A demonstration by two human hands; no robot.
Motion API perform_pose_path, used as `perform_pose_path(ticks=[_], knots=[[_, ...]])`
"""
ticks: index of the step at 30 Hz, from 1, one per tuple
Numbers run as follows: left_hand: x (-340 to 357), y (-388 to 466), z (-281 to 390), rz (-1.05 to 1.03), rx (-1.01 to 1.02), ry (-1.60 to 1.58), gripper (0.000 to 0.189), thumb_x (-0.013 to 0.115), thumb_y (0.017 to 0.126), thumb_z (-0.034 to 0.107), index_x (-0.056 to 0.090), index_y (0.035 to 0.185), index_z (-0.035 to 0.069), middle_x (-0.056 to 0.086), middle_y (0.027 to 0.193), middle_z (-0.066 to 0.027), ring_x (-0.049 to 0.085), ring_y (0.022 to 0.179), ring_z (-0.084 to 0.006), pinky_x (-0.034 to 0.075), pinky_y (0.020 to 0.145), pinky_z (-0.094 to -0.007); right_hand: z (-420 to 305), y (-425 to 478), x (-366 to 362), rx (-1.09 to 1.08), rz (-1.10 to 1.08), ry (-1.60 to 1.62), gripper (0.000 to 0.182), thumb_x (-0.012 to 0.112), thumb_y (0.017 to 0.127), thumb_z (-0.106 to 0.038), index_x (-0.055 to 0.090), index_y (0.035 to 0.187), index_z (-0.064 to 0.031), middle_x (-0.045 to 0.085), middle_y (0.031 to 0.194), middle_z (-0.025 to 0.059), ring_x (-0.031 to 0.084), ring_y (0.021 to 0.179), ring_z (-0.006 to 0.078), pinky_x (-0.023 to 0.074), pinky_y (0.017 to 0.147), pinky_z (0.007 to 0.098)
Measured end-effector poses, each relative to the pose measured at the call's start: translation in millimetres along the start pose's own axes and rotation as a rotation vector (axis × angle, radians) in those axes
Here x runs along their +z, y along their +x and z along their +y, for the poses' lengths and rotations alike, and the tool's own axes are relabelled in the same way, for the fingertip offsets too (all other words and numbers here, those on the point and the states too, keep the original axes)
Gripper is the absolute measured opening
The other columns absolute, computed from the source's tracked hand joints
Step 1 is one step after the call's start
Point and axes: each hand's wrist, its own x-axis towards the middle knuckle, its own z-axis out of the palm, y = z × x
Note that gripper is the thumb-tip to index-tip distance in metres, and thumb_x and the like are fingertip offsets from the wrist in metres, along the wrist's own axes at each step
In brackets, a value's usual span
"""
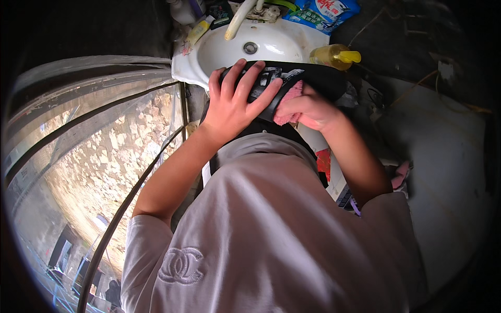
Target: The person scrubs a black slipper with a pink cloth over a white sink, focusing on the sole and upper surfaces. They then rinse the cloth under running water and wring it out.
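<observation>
A black object [323, 80] with white printed writing lies slantwise before me at the near edge of the white washbasin [182, 70]. Its exact kind is hard to tell. My left hand [229, 107] grips it from above, fingers spread over the printed side and thumb along its near rim. In my right hand [313, 111] is a pink cloth [289, 103], bunched and pressed to the rim at the object's right end. The right fingertips are partly hidden by the cloth and the object.
Over the drain [250, 48] hangs a cream faucet spout [238, 19]. A yellow pump bottle [330, 56] lies tilted on the basin's right edge, below a blue detergent bag [325, 13]. A yellow tube [199, 31] lies at the left rim. Left of me is a dark-framed window [113, 144].
</observation>
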Motion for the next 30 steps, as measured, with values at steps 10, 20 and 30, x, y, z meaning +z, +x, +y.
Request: perform_pose_path(ticks=[10, 20, 30], knots=[[-6.9, -1.2, 0.4, -0.017, 0.059, -0.031, 0.059, 0.069, 0.086, 0.020, 0.064, 0.144, 0.026, 0.057, 0.154, -0.0111, 0.055, 0.133, -0.0371, 0.043, 0.107, -0.0550, 13.4, -13.2, 27.8, -0.093, 0.110, 0.401, 0.021, 0.065, 0.085, 0.007, 0.072, 0.099, -0.0074, 0.071, 0.093, 0.0017, 0.069, 0.089, 0.0140, 0.0548, 0.077, 0.0311], [-30.9, 8.0, 0.3, -0.328, 0.049, -0.311, 0.102, 0.089, 0.058, 0.026, 0.056, 0.155, 0.023, 0.058, 0.149, -0.0089, 0.057, 0.130, -0.0341, 0.045, 0.107, -0.0497, 13.0, -33.3, 23.1, -0.119, 0.161, -0.508, 0.011, 0.070, 0.082, -0.007, 0.068, 0.092, -0.0018, 0.069, 0.083, 0.0036, 0.063, 0.077, 0.0154, 0.0535, 0.073, 0.0328], [-27.3, 0.9, -10.7, -0.651, -0.118, -0.601, 0.110, 0.096, 0.059, 0.028, 0.051, 0.159, 0.028, 0.055, 0.152, -0.0068, 0.053, 0.137, -0.0370, 0.044, 0.115, -0.0528, 21.9, -56.2, 35.0, -0.496, 0.168, -1.004, 0.030, 0.076, 0.093, -0.004, 0.074, 0.123, -0.0028, 0.077, 0.108, 0.0207, 0.073, 0.097, 0.0411, 0.0574, 0.086, 0.0379]])
